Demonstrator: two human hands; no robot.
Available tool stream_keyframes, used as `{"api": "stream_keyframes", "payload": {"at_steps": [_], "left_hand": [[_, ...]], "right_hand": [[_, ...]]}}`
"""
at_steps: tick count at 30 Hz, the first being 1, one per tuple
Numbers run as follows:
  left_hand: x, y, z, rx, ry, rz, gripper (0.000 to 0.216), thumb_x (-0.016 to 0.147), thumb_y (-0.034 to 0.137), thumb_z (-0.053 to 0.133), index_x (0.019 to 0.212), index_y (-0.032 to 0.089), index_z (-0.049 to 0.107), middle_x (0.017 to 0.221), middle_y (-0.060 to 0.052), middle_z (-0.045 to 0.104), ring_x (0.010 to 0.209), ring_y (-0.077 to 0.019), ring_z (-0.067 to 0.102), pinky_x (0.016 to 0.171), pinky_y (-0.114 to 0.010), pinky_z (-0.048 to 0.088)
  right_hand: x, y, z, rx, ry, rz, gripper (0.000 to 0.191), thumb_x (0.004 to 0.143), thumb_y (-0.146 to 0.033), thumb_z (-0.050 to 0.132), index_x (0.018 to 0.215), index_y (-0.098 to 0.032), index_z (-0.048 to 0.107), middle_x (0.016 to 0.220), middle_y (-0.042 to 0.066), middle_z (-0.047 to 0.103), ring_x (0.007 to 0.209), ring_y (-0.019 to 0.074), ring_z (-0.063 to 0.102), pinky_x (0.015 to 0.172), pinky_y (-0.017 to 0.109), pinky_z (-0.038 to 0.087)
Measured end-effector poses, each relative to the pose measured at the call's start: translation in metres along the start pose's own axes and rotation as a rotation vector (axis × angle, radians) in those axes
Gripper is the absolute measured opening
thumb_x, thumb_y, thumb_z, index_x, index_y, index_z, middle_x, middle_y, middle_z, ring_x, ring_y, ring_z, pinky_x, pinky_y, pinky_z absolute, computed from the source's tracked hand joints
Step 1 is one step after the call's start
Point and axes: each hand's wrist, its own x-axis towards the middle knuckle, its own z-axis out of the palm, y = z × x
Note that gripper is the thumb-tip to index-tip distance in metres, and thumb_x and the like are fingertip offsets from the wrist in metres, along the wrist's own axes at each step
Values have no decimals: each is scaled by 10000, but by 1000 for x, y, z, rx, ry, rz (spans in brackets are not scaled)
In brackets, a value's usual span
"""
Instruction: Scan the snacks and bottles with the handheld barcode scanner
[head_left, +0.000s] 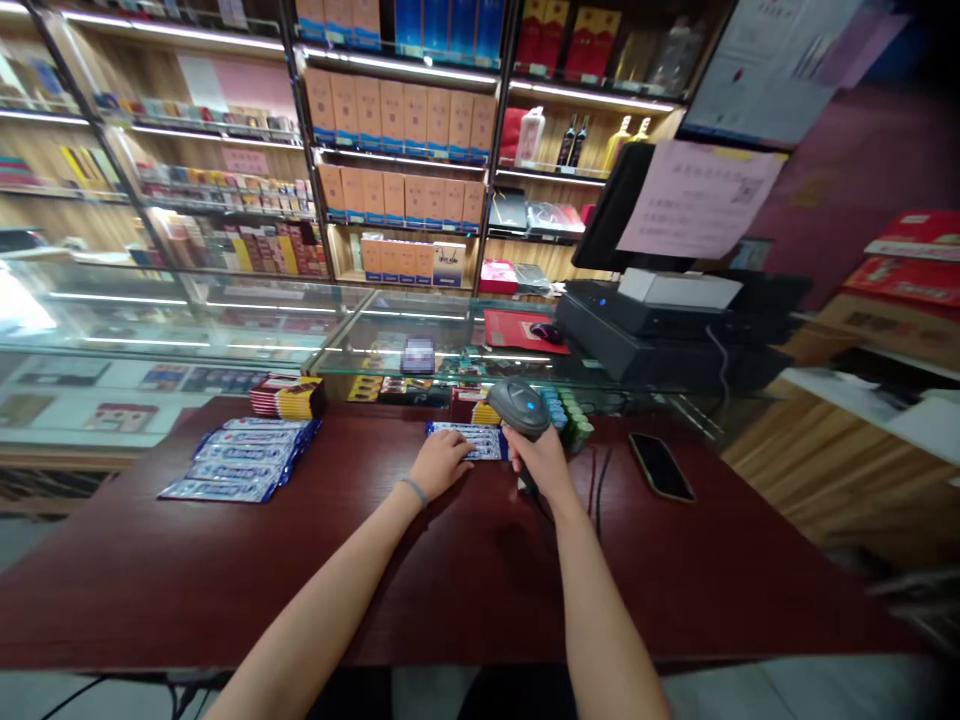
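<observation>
My right hand (pixel 546 462) is wrapped round the handle of a dark barcode scanner (pixel 520 406), which shows a blue light on top. The scanner's head is held above the right end of some blue-and-white packets (pixel 484 440) lying flat on the dark red table. On the left end of these packets rests my left hand (pixel 441 462), its fingers spread over them and a thin band at the wrist. Whether the packets are one strip or several pieces, I cannot tell. Further left lies a larger spread of similar blue-and-white packets (pixel 244 458), touched by neither hand.
Stacked yellow-and-maroon boxes (pixel 286 397) stand at the table's back left. Several green-and-blue cylinders (pixel 576 425) stand behind my right hand. A phone (pixel 661 466) lies on the right, near black cables. A glass display counter (pixel 375 330) and a monitor (pixel 611 210) are beyond.
</observation>
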Motion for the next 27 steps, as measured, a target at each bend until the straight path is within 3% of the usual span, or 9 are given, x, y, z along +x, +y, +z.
{"api": "stream_keyframes", "payload": {"at_steps": [6, 10, 14, 18, 20, 22, 24, 27], "left_hand": [[-2, 3, 3, 23, -24, -8, 257, 1028, 244, 529, 1152, 193, 748, 1060, -122, 720, 1014, -243, 646, 947, -395, 522], [-7, -5, -5, -182, 128, -198, 257, 1027, 250, 523, 1105, 189, 760, 1059, -117, 757, 991, -240, 688, 947, -380, 538], [-13, -25, -24, -692, 400, -542, 242, 1001, 304, 565, 1088, 189, 758, 1033, -89, 775, 947, -234, 727, 871, -353, 585], [-21, -42, -43, -1386, 428, -782, 286, 939, 376, 679, 1077, 129, 714, 892, -93, 749, 779, -220, 743, 659, -321, 623], [-23, -46, -48, -1554, 436, -802, 294, 901, 363, 740, 1032, 103, 701, 824, -92, 728, 710, -195, 727, 603, -294, 616], [-25, -48, -51, -1616, 471, -806, 281, 888, 347, 762, 992, 95, 698, 786, -88, 715, 657, -170, 706, 563, -266, 604], [-25, -47, -53, -1637, 500, -815, 255, 894, 329, 756, 979, 95, 701, 800, -93, 719, 652, -162, 704, 548, -254, 602], [-24, -46, -54, -1621, 521, -863, 219, 901, 293, 744, 994, 98, 709, 831, -99, 730, 687, -173, 722, 558, -257, 614]], "right_hand": [[0, 5, -2, -21, -9, -12, 307, 816, -477, 740, 837, -254, 530, 486, -81, 524, 352, 115, 457, 373, 241, 354], [-1, 5, 0, -13, -10, -40, 283, 850, -468, 712, 842, -255, 526, 475, -88, 519, 358, 118, 464, 399, 246, 367], [-3, 4, 5, -64, 10, -51, 298, 846, -474, 717, 959, -242, 567, 481, -92, 530, 353, 131, 483, 405, 262, 399], [-4, 11, 11, -120, -98, -47, 470, 851, -438, 702, 1245, -252, 526, 553, -97, 587, 368, 149, 504, 398, 265, 410], [-4, 17, 14, -228, -175, -61, 541, 837, -404, 712, 1319, -262, 512, 690, -46, 691, 494, 186, 628, 485, 289, 498], [-5, 22, 17, -373, -228, -86, 561, 806, -362, 738, 1321, -255, 543, 904, 31, 768, 761, 253, 744, 683, 358, 585], [-5, 25, 20, -473, -270, -94, 581, 789, -326, 744, 1334, -243, 560, 1075, 82, 777, 999, 309, 747, 865, 430, 582], [-6, 24, 23, -537, -310, -84, 624, 777, -284, 739, 1376, -237, 573, 1157, 101, 772, 1111, 340, 722, 964, 470, 550]]}}
